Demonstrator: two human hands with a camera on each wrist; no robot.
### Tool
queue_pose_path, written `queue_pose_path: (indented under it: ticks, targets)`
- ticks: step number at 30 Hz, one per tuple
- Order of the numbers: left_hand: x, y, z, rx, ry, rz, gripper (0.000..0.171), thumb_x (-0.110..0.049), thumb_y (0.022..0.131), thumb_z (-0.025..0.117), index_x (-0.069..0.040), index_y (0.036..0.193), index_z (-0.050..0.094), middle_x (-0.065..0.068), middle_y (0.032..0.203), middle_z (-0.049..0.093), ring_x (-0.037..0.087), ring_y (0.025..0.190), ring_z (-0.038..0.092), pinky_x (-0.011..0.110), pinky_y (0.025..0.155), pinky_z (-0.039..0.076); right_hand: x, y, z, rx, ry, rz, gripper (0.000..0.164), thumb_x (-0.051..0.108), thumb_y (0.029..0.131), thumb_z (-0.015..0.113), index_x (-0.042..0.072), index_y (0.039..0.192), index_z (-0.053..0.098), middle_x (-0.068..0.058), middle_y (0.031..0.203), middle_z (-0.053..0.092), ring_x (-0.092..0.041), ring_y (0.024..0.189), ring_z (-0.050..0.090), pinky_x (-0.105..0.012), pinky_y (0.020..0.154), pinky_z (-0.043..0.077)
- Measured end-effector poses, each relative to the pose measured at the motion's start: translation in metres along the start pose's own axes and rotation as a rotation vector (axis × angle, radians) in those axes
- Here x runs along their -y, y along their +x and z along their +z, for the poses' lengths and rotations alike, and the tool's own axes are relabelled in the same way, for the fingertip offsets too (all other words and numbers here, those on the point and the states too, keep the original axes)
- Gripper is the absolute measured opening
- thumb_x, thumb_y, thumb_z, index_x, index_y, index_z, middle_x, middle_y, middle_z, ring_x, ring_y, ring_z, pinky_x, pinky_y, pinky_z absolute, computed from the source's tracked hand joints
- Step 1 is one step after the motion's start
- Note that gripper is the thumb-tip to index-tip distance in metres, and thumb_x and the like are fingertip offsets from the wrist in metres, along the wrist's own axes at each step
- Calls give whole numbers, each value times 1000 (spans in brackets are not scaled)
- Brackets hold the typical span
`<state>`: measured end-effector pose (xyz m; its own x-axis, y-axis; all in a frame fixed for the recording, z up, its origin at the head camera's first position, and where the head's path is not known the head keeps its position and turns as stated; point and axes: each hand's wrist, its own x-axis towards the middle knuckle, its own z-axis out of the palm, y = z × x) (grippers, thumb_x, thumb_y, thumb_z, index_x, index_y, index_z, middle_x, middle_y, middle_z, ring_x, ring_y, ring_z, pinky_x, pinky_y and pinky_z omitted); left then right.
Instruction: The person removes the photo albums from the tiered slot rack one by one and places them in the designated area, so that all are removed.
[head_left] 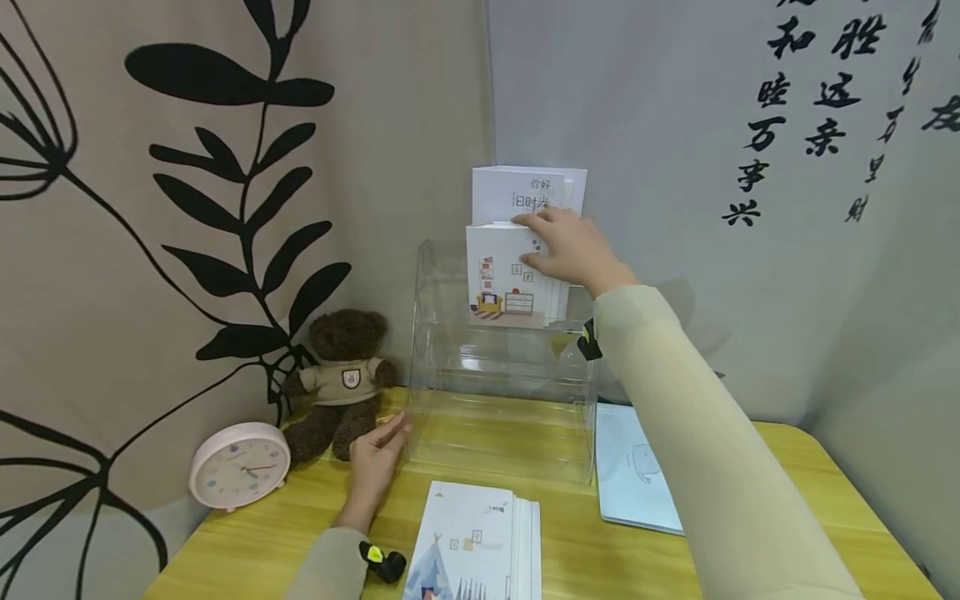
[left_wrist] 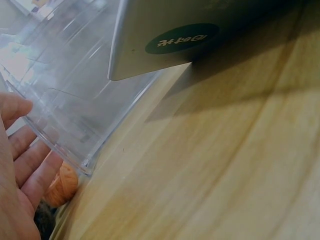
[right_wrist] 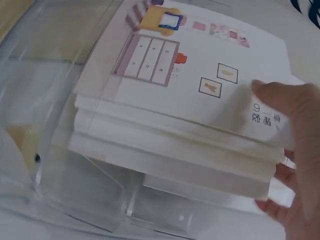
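Nearest us, the right sleeve leads to notebooks in the clear rack's upper part, which the right hand pinches between thumb and fingers. The left hand, holding nothing, has fingers loosely extended at the rack's lower side; we see another stack in front, a bear and clock leftward.

Farthest back, the head view faced the tiered clear-plastic rack head-on, looking forward and slightly down; down low, the left-wrist view skimmed the yellow wood-grain table, tilted, catching that same rack; and right in tight, turned sideways, the right-wrist view shared white illustrated booklets with the head's!
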<state>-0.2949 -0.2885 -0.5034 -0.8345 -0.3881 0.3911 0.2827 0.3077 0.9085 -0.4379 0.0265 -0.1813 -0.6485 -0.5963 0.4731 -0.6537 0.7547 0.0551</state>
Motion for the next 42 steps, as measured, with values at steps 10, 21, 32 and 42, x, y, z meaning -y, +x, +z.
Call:
queue_pose_path:
  ticks: [10, 21, 32, 42]
  targets:
    - [4, 1, 0, -42, 48, 17, 30, -29, 90, 79, -20, 119, 77, 1, 114, 74, 16, 104, 71, 16, 77, 55, 11, 4, -4, 96, -169, -59, 70, 44, 99, 64, 46, 158, 27, -4, 101, 47, -24, 84, 46, -43, 73, 45]
    - [6, 1, 2, -35, 39, 40, 31, -30, 89, 79, -19, 118, 77, 0, 114, 74, 10, 102, 70, 13, 78, 53, 13, 0, -6, 123, -74, 0, 72, 40, 95, 71, 48, 155, 32, -2, 110, 56, -22, 90, 54, -44, 73, 50]
    - [8, 0, 4, -65, 68, 79, 28, -23, 90, 79, -16, 117, 78, 4, 111, 75, 16, 99, 72, 12, 74, 53, 14, -3, -11, 182, -10, 24, 73, 45, 93, 71, 59, 152, 29, -4, 130, 66, -20, 78, 65, -40, 67, 50]
    - [8, 2, 3, -48, 44, 55, 32, -30, 89, 80, -17, 118, 77, 2, 114, 74, 2, 99, 69, 12, 78, 53, 12, -9, -4, 164, 154, 12, 67, 43, 94, 72, 58, 149, 36, -4, 134, 64, -22, 93, 65, -44, 77, 52]
